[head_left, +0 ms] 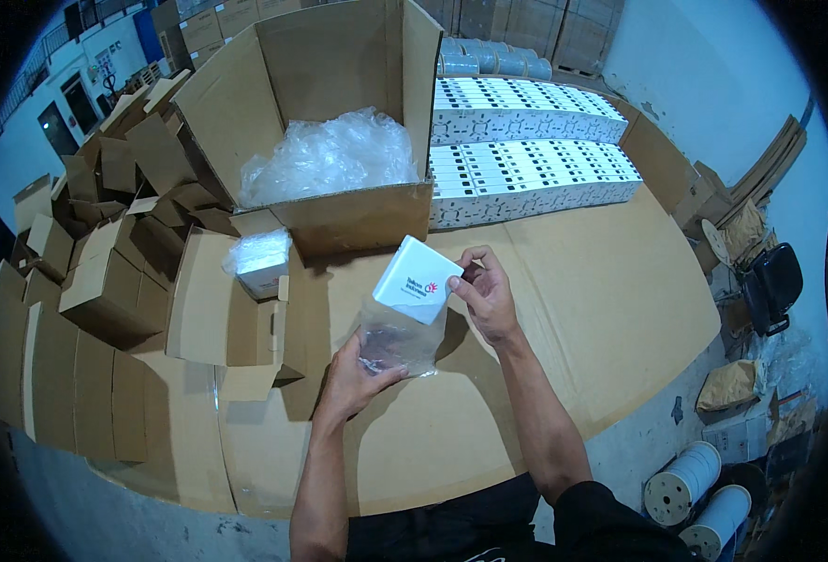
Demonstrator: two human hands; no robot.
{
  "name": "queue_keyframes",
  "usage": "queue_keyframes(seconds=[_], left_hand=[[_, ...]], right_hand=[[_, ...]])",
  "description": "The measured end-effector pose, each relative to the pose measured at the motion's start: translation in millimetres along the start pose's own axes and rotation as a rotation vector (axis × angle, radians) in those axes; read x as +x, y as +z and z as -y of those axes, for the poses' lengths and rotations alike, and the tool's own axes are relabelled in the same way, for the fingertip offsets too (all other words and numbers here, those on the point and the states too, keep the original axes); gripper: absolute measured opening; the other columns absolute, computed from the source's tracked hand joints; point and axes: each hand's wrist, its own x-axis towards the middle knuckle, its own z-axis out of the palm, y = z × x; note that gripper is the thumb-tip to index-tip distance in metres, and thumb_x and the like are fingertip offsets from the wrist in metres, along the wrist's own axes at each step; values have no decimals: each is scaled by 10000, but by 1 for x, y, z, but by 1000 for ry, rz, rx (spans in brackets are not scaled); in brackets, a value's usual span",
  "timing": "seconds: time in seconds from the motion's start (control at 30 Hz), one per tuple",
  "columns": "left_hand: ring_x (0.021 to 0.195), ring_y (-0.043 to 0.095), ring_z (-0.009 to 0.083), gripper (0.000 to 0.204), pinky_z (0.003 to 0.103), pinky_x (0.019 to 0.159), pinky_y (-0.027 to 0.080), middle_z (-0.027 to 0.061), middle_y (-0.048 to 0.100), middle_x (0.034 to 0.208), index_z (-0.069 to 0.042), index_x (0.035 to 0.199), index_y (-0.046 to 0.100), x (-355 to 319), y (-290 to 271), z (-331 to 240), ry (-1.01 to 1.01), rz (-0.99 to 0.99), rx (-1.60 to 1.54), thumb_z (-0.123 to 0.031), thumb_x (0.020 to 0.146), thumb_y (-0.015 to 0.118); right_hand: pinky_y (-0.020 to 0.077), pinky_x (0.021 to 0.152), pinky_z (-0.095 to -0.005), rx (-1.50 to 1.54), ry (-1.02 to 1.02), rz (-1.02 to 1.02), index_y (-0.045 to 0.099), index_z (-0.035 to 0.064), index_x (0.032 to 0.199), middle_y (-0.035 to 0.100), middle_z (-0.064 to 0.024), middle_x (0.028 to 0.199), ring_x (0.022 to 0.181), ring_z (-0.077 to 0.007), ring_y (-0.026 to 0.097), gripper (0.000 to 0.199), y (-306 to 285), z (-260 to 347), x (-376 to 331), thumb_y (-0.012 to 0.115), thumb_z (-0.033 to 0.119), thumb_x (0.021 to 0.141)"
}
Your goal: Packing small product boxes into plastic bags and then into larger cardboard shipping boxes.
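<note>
Far left of the hands, a heap of small folded cartons (105, 244) spreads over the table's left end, with flattened cardboard sheets (67, 375) stacked at the near edge. Just left of the left hand lies an open flat carton (217, 304), and on its far corner sits a small white box in a bag (262, 262).

The left hand (358, 375) is closed on the lower end of a clear bag (400, 337), thumb on top, pinching the plastic. Out of the bag's mouth, up and to the right, sticks a white box (420, 279), tilted, its upper part bare and its lower edge inside the plastic. The right hand (487, 295) grips the box's right edge with thumb and fingertips. Box and bag are held just above the cardboard-covered table (601, 281), between the two hands.

Beyond the hands stands a big open carton (339, 122) with crumpled clear plastic (329, 155) inside. Right of it, behind the right hand, rows of white boxes (526, 150) are packed tightly on the table. Far right, off the table, are a black chair (774, 281) and white spools (681, 482) on the floor.
</note>
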Motion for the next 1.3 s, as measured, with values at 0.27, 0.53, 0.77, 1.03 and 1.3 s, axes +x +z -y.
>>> queue_keyframes(seconds=[0.27,0.53,0.77,1.03,1.3], left_hand=[[1076,696,240,658,391,954,546,144,715,1167,-17,1294,586,2,3,5,79,-44,-8,-119,728,907],[971,660,147,329,320,873,536,75,701,1105,-10,1230,625,6,6,7,-80,-106,-324,-188,974,728],[994,648,138,296,308,891,520,68,700,1087,6,1230,631,10,16,0,12,-238,-383,-199,1021,673],[1024,642,137,325,318,910,516,87,699,1098,10,1239,629,24,15,12,28,-304,-355,-262,1063,601],[1086,617,151,422,313,976,483,90,700,1156,-7,1298,661,39,19,7,110,-416,-268,-330,1117,458]], right_hand=[[478,877,-273,-112,102,153,498,62,1120,522,-3,1002,979,-95,523,206,4,0,-3,654,57,984],[479,949,-310,-188,129,226,538,58,1110,566,-20,1047,1017,-105,546,171,9,-5,-5,659,100,996],[490,948,-305,-142,177,132,589,9,1211,660,-83,1181,1059,-121,600,238,22,-4,-5,644,137,1017],[530,876,-291,-227,452,184,652,-33,1224,705,-46,1041,979,-110,637,294,29,-18,-10,593,206,1063],[539,856,-280,114,378,-90,661,-35,1227,702,-53,1036,952,-106,645,318,50,-40,-16,535,224,1092]])
